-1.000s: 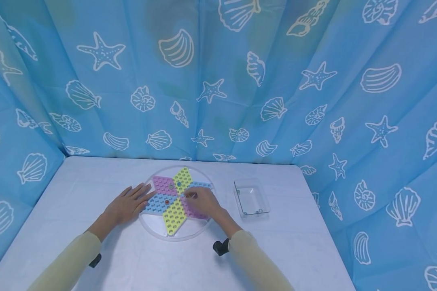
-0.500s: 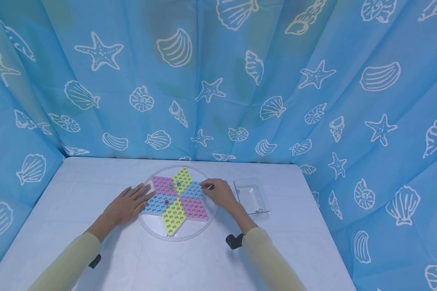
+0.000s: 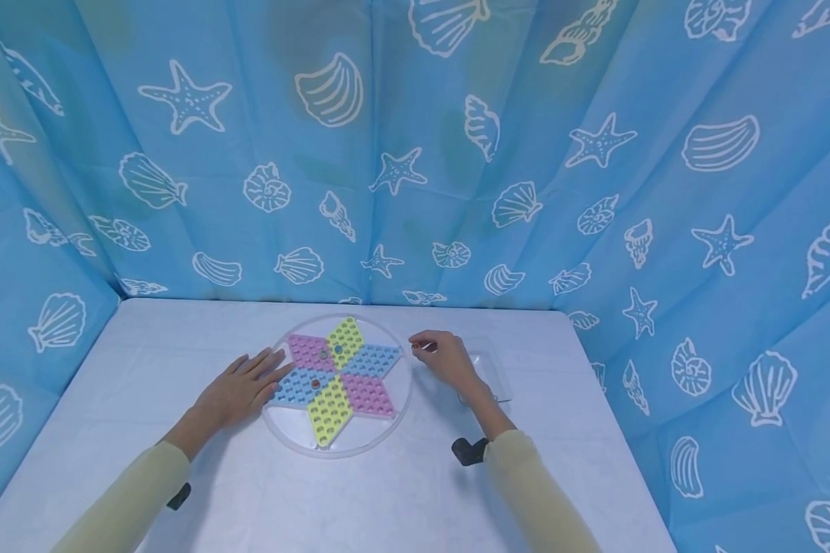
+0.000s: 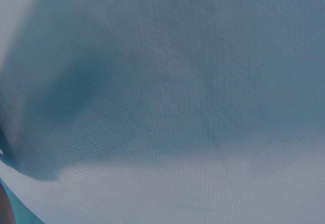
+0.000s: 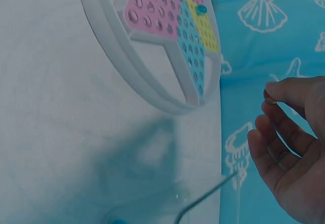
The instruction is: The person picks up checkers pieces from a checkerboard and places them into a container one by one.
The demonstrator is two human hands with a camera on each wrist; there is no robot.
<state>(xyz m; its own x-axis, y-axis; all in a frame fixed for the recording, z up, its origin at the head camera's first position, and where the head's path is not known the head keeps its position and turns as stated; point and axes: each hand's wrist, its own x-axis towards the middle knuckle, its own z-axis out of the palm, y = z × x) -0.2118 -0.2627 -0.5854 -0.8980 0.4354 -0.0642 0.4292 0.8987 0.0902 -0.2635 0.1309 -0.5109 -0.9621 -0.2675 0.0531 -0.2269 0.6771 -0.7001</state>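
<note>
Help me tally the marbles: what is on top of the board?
On the board are a red marble on blue, a green marble on pink and a blue marble on yellow. The left hand covers part of its edge; anything under the fingers is hidden.

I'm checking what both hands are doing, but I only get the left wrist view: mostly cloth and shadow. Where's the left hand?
Observer: The left hand reaches the left edge of the star board, fingers spread, in the head view.
Operator: And the right hand?
Observer: The right hand pinches a small reddish marble, clear of the board.
Operator: Anything sitting on the board?
Observer: Three marbles show: a red one, a blue one and a greenish one.
</note>
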